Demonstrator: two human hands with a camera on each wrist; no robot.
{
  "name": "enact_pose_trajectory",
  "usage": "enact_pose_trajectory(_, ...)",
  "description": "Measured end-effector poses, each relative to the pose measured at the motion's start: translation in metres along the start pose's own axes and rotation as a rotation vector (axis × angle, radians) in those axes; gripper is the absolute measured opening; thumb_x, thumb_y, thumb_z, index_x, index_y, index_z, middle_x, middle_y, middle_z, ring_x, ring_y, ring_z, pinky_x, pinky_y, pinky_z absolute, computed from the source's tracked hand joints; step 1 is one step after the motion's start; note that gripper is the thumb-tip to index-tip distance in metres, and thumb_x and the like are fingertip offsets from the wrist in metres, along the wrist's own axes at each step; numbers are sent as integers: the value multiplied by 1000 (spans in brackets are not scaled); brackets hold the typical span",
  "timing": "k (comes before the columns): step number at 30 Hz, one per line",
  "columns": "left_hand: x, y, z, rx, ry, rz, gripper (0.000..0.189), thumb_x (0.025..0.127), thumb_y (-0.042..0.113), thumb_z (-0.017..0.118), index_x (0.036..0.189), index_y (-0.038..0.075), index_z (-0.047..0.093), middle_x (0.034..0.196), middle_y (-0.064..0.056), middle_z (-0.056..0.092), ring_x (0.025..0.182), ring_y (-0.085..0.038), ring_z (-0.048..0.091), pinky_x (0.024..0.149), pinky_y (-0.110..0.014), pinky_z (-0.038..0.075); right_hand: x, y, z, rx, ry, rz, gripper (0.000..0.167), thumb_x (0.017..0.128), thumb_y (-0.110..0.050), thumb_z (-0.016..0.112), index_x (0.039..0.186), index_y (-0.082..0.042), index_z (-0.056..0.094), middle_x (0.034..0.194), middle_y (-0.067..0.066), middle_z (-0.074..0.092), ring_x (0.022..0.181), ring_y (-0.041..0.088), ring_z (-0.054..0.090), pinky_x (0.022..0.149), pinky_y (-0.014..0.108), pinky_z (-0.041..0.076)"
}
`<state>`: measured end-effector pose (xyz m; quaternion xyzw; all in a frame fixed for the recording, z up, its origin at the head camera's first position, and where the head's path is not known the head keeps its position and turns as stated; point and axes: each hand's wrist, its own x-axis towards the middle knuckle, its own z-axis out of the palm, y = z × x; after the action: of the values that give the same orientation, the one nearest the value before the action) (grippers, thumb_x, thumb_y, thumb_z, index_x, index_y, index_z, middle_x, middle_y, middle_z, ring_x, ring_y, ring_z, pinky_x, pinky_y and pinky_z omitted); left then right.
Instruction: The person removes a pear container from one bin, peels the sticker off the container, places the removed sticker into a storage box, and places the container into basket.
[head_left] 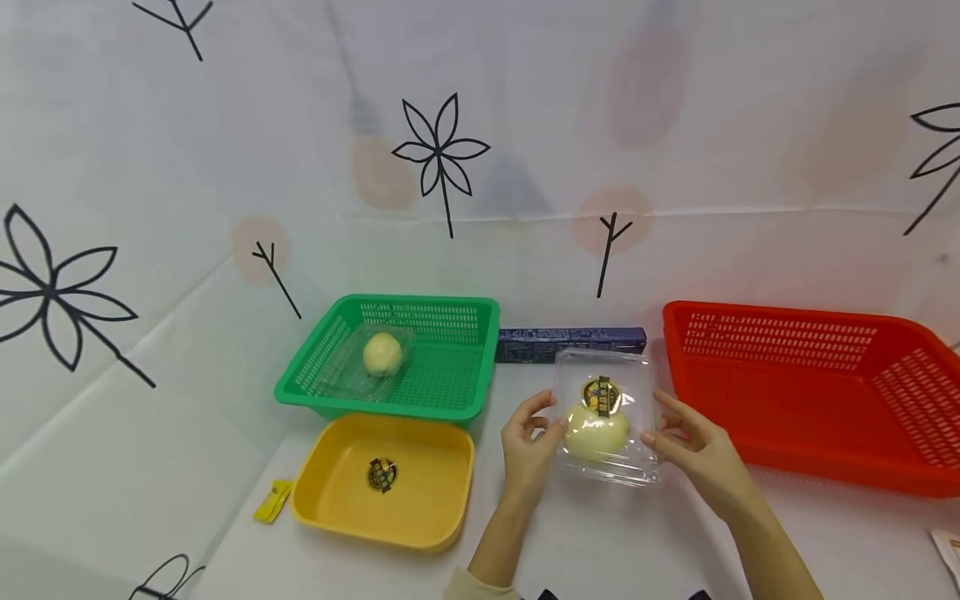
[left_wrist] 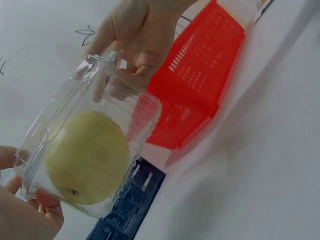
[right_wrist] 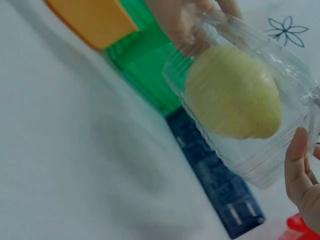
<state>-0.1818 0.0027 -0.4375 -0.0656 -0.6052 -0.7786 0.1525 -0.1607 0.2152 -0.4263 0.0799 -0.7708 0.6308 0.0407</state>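
A clear plastic clamshell box is held up in front of me, tilted, with its lid down. My left hand pinches its left edge between thumb and fingers, and my right hand pinches the right edge. Inside lies one pale yellow-green fruit, large and rounded; the left wrist view has the fruit with a small dark spot at its lower end. On the lid is a round black-and-gold sticker. From the right wrist side the box is seen from below, its ridged wall facing the camera.
At the back left, a green basket contains another clear box with a pale fruit. A yellow basin with a similar sticker stands before it, beside a yellow packet. A dark blue carton lies behind; a red basket is right.
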Motion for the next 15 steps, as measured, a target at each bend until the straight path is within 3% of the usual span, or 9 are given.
enact_pose_trajectory(5,0,-3,-17,69,-6,-14,38,72,-10,66,109,-10,62,95,-25,61,66,-6,45,59,-13,39,-6,13,16,89,-51,43,63,87,-1,62,142,4,32,95,6,52,79,11,64,71,22,53)
enact_pose_trajectory(10,-3,-6,-32,122,-56,-38,35,72,-9,68,106,-12,62,70,-5,52,63,-5,46,57,-14,40,-14,24,25,99,-79,83,62,85,0,63,141,2,36,97,14,51,80,16,66,69,28,54)
enact_pose_trajectory(15,-9,-13,-43,171,-94,-74,34,73,-7,68,105,-13,62,64,3,45,59,-4,44,52,-13,37,-19,30,32,75,-88,138,66,84,-3,65,141,3,34,99,17,49,80,15,65,67,29,54)
